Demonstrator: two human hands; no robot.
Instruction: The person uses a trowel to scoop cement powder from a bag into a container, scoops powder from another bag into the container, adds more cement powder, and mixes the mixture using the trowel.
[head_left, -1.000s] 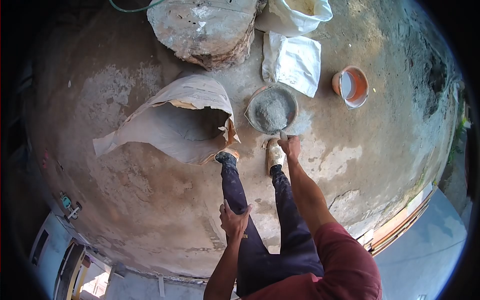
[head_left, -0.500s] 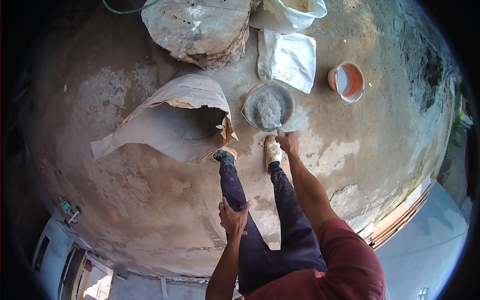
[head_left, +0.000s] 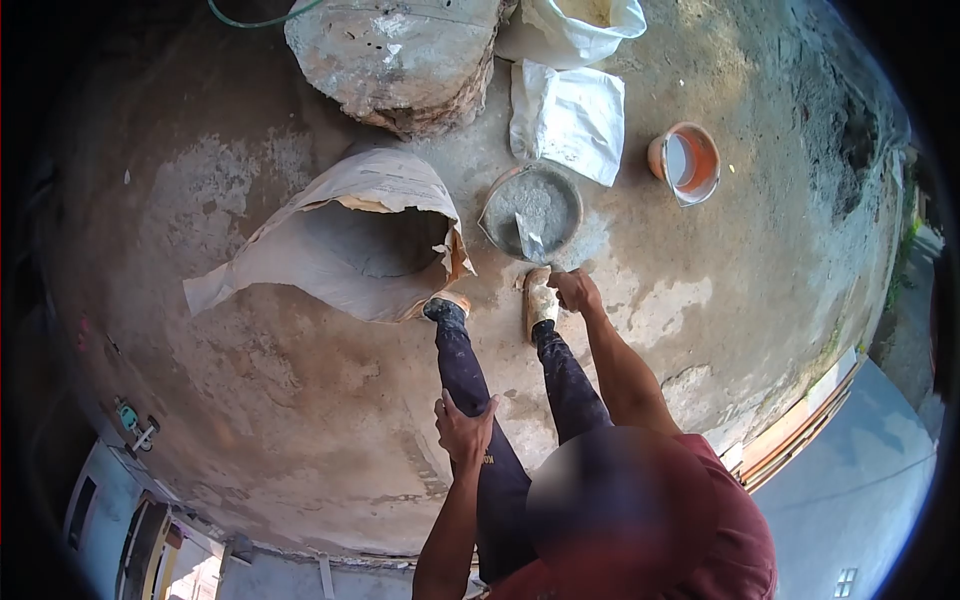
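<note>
My right hand (head_left: pixel 576 291) is closed around the handle of a trowel, just in front of my right shoe. The trowel's flat metal blade (head_left: pixel 530 236) is tilted over the near side of a bucket (head_left: pixel 487 208). Grey, powdery-looking mix (head_left: pixel 545 197) fills much of that bucket. My left hand (head_left: pixel 466 430) rests on my left leg near the knee, thumb and fingers apart, holding no tool. To the left of the bucket, a torn paper sack (head_left: pixel 375 180) lies with its mouth open, grey powder inside.
An orange bucket (head_left: pixel 708 160) with pale liquid stands to the right. A folded white sack (head_left: pixel 575 120) lies behind the mix bucket, near an open white sack (head_left: pixel 570 42). A large rough block (head_left: pixel 395 65) is at the back. Planks (head_left: pixel 800 425) lie along the right wall.
The trowel blade has shifted and turned at the bucket's near side; the heap of grey mix on it is gone and the surface looks flatter. The left hand stays on the leg.
</note>
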